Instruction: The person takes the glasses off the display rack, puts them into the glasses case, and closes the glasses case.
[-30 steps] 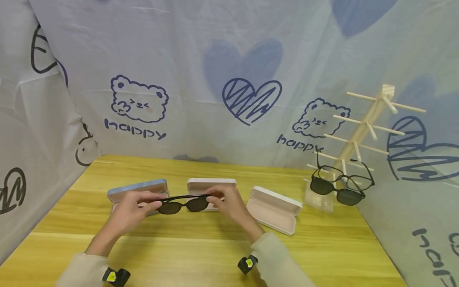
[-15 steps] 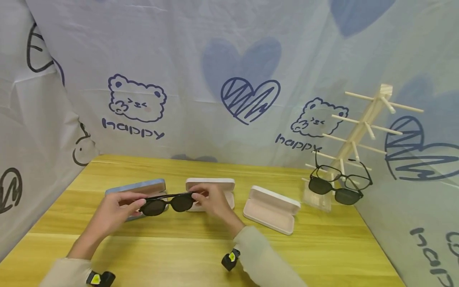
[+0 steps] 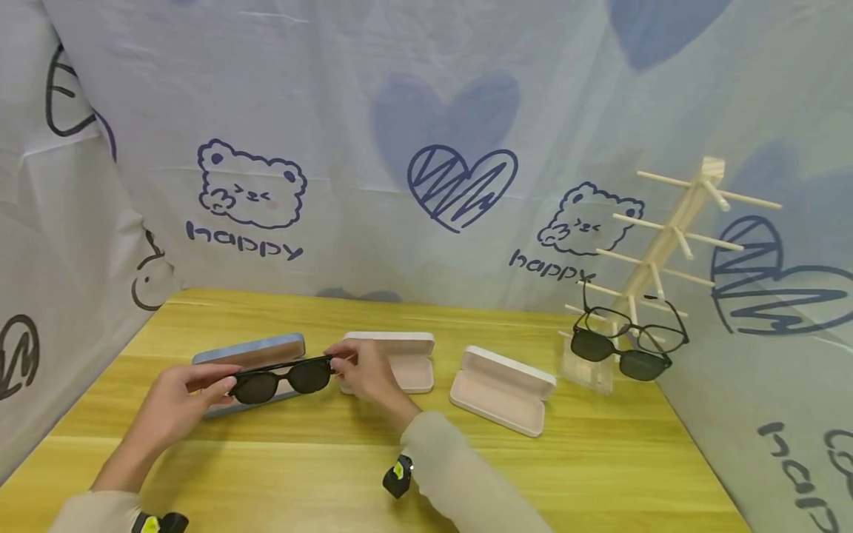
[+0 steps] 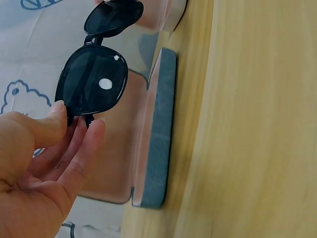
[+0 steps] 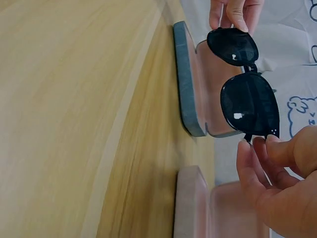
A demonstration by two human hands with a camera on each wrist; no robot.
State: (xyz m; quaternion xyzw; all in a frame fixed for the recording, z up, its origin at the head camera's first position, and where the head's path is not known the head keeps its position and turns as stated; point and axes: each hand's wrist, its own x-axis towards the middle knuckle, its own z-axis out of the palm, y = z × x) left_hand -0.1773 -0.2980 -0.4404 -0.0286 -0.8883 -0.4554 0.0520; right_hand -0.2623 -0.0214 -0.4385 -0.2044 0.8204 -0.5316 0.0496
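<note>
Black sunglasses [image 3: 283, 380] with dark lenses are held level between my two hands, in front of and over an open blue glasses case [image 3: 249, 352] with a pinkish lining. My left hand [image 3: 175, 406] pinches their left end between thumb and fingers. At the other end my right hand [image 3: 365, 371] pinches the frame by the hinge. In the left wrist view the lenses [image 4: 92, 82] face the camera, and the case's lid stands up behind them. The right wrist view shows both hands on the sunglasses [image 5: 249, 101], whose arms look folded behind the lenses.
An open white case [image 3: 413, 363] stands behind my right hand, and another open white case [image 3: 501, 390] lies angled to its right. At the right, a wooden peg stand [image 3: 666, 244] carries clear-lens glasses [image 3: 663, 338] and dark sunglasses [image 3: 643, 365].
Both hands have carried the sunglasses left, from in front of the middle white case to over the blue case. The cases and the stand have stayed in place.
</note>
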